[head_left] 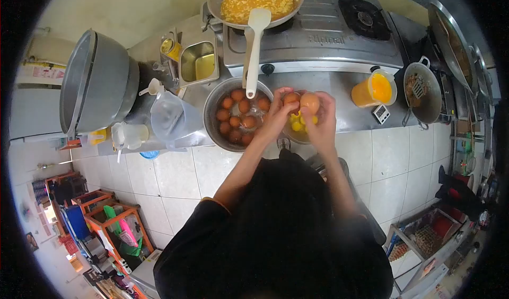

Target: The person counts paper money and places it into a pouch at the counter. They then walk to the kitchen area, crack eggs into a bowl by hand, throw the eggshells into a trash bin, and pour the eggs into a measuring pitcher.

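My left hand (278,111) is closed around a brown egg (291,98). Close beside it, my right hand (323,120) grips a lighter brown egg (309,103); whether either shell is cracked, I cannot tell. Both eggs are held above a bowl (298,137) with several yellow yolks (296,123) in it, partly hidden by my hands. Left of my hands stands a round metal basin (209,123) of whole brown eggs (235,121) in what looks like water.
A frying pan (213,7) with egg mixture sits on the stove (318,50), a pale spatula (254,55) resting across its edge. To the right are a jug (362,93) of orange-yellow liquid, a timer (381,114) and a wok (432,95). Leftward stands a clear pitcher (169,119).
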The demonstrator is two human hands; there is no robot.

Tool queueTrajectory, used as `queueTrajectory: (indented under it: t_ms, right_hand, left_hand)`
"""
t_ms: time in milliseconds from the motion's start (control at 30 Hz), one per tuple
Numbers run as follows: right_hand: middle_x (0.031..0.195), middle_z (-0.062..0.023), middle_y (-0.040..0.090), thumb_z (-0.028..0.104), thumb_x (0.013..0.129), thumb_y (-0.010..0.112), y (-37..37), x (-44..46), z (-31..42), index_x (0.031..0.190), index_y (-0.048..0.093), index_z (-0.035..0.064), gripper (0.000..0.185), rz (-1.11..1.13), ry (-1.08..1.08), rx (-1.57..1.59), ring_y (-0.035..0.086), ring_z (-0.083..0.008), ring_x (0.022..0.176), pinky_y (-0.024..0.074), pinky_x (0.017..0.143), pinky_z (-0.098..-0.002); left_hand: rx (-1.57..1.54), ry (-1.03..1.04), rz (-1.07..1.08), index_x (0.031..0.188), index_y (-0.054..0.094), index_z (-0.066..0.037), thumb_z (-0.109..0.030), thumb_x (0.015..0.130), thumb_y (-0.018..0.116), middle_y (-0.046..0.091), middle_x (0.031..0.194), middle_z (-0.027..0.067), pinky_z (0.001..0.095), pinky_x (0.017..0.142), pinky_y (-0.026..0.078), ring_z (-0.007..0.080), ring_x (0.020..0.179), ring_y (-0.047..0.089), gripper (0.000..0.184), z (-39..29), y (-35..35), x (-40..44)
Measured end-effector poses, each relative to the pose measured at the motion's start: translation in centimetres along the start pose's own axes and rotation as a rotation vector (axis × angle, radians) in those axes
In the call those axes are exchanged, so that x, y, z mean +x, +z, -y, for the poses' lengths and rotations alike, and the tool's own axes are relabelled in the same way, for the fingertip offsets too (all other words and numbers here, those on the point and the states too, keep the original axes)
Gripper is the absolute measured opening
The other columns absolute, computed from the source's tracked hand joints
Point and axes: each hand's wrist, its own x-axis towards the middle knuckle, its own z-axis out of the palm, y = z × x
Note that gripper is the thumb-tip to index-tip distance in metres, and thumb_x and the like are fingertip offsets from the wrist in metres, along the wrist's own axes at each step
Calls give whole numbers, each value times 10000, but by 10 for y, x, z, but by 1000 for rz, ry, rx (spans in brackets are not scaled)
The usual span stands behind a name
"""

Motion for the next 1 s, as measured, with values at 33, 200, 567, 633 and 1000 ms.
queueTrajectory:
  t_ms: [33,200,567,633,1000]
  right_hand:
    - [1195,-91,598,78,865,710,-5,4,-8,1272,494,27,464,12,58,114,593,-162,1052,479,911,-291]
    - [1140,-67,613,94,873,697,-38,36,-11,1321,513,29,489,385,172,38,590,-130,1001,483,879,-274]
    - [1147,-116,687,133,803,753,-42,30,-71,1222,650,88,434,404,6,-150,661,-221,1040,521,907,-332]
    - [1122,-117,689,119,779,744,-38,29,-75,1212,660,117,442,323,-124,-198,668,-260,1005,535,880,-355]
    - [1044,-115,685,28,749,733,-59,39,-74,1125,696,86,382,257,-263,-386,685,-267,904,554,795,-328]
  left_hand:
    - [122,-34,6,1284,499,-58,-139,945,552,551,1278,77,303,993,421,180,1170,524,353,-4,-3,1]
    - [357,-59,222,1283,528,-53,-148,885,703,562,1276,75,292,998,442,172,1174,530,445,-17,-12,25]
    - [958,264,398,1160,620,-27,-155,719,827,683,1095,136,337,851,568,239,977,676,504,5,-31,53]
    - [976,264,403,1143,624,-29,-108,691,797,684,1071,152,359,846,572,276,969,677,490,3,-28,55]
    - [1086,426,509,1219,649,-83,-20,757,712,628,1264,125,343,954,513,300,1113,633,472,5,-36,73]
